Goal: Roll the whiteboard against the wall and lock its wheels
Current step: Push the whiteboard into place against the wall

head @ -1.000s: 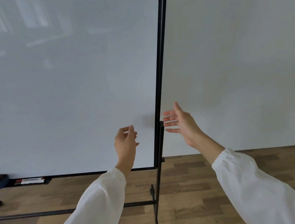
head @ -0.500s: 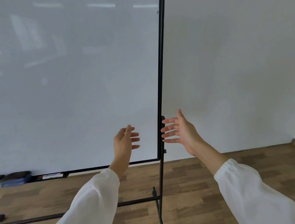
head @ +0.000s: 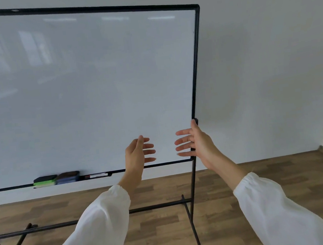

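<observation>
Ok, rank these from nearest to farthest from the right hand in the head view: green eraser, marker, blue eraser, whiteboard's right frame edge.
From the right hand:
1. whiteboard's right frame edge, at the thumb
2. marker, on the tray, leftward
3. blue eraser, farther left
4. green eraser, leftmost

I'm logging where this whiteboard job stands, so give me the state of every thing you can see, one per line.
whiteboard: upright on its stand, blank, not gripped.
left hand: open, holding nothing.
right hand: open, at the board's right edge.
green eraser: lying on the tray.
dark eraser: lying beside it.
marker: lying on the tray.
wheels: out of clear view, lock unknown.
</observation>
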A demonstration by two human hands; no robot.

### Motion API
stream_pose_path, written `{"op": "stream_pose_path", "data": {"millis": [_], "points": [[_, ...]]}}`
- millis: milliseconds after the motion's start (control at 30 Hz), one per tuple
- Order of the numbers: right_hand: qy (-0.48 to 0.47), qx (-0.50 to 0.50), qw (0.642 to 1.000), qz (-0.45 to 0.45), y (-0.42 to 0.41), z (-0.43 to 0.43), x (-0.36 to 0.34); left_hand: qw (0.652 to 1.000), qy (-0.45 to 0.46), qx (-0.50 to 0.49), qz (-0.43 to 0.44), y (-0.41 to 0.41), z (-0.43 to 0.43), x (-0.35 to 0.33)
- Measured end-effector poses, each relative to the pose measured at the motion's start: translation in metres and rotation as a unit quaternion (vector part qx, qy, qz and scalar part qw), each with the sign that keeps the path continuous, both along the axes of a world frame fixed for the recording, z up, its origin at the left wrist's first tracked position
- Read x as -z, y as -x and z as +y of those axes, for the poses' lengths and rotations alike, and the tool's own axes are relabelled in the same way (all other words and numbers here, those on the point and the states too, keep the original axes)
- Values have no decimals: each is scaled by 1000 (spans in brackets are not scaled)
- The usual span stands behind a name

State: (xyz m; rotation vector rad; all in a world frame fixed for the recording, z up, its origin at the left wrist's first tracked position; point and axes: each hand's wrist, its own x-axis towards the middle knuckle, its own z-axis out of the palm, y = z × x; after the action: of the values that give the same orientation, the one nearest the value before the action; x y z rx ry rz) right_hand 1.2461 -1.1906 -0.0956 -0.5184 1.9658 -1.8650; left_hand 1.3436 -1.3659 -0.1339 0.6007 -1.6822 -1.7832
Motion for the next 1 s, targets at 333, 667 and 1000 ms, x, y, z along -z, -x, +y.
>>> {"op": "stream_pose_path", "data": {"millis": [333, 667, 1000], "points": [[-13, -33, 999, 26, -207, -142, 2, 999, 34, -23, -5, -207, -146, -2], [-1, -22, 999, 32, -340, -186, -9, 1000, 15, -7, -3, -351, -196, -15], [16, -16, 1000, 16, -437, -168, 3, 1000, 3, -18, 16, -464, -183, -19]]}}
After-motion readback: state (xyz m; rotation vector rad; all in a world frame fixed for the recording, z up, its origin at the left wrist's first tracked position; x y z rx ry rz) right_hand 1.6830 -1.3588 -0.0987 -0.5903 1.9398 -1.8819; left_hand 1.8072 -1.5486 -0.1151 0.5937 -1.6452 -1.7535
